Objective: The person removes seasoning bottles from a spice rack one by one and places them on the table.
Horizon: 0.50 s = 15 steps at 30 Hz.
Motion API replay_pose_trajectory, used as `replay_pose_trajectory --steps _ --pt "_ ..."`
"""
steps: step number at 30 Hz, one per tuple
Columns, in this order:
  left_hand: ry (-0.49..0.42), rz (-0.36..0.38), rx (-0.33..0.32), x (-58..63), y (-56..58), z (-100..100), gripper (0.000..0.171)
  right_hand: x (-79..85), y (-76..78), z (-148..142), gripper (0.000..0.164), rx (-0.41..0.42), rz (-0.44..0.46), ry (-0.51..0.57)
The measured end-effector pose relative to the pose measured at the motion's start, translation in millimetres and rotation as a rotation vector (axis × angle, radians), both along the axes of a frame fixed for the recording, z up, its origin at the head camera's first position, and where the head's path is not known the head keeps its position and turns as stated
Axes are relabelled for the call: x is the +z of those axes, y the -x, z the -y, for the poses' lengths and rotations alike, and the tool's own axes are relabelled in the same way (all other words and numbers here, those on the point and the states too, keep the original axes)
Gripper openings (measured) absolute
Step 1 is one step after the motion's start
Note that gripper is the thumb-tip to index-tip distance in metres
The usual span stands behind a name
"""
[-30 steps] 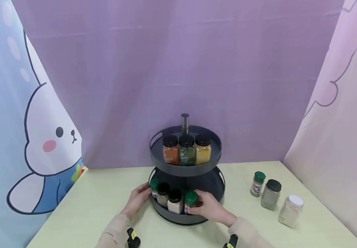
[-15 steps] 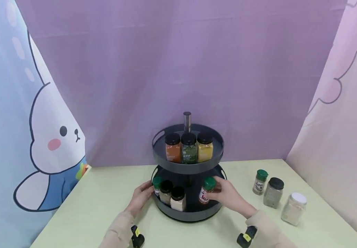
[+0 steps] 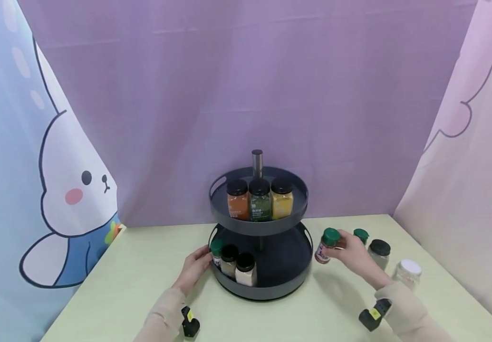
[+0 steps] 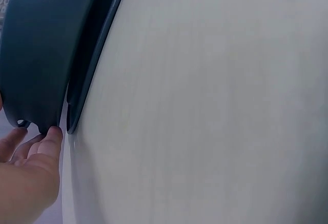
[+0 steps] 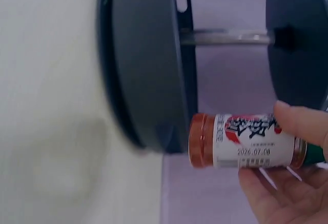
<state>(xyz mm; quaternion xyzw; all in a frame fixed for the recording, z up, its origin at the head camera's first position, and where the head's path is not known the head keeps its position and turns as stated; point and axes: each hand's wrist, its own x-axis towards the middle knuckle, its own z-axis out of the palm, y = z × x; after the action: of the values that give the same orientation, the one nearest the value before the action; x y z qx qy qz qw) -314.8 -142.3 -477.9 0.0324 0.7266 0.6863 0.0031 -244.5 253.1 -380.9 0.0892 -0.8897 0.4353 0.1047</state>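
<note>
A black two-tier spice rack (image 3: 286,259) stands on the table. My left hand (image 3: 195,268) holds the lower tray's left rim; in the left wrist view its fingertips (image 4: 54,131) are at the handle cutout. My right hand (image 3: 354,256) pinches a green-lidded spice jar (image 3: 323,248) in the air just right of the lower tray. Red-brown contents and a white label with red show on this spice jar in the right wrist view. A green-lidded jar (image 3: 217,249) and two black-lidded jars (image 3: 246,273) stand at the lower tray's left front.
On the upper tray stand three black-lidded jars, orange (image 3: 238,206), green (image 3: 260,206) and yellow (image 3: 282,204). At the table's right are a green-lidded jar (image 3: 361,235), a black-lidded jar (image 3: 380,251) and a white-lidded jar (image 3: 408,273), partly behind my right arm. A purple curtain (image 3: 246,95) hangs behind.
My right hand has lifted the green-lidded spice jar from beside the other jars on the lower tray and carried it right, past the rim. My left hand stays at the left rim.
</note>
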Motion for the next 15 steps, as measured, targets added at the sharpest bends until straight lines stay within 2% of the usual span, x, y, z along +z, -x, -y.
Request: replay_pose_trajectory --steps 4,7,15 --pt "0.003 -0.003 0.002 1.1 -1.6 0 0.05 -8.6 -1.8 -13 0.039 -0.088 -0.021 -0.071" --pt "0.001 -0.006 -0.006 1.7 -3.0 0 0.051 -15.9 -1.9 -21 0.038 -0.116 -0.017 -0.108" --pt "0.009 -0.001 -0.016 2.7 -5.5 0 0.052 -33.4 2.7 -33 0.039 -0.13 0.034 -0.128"
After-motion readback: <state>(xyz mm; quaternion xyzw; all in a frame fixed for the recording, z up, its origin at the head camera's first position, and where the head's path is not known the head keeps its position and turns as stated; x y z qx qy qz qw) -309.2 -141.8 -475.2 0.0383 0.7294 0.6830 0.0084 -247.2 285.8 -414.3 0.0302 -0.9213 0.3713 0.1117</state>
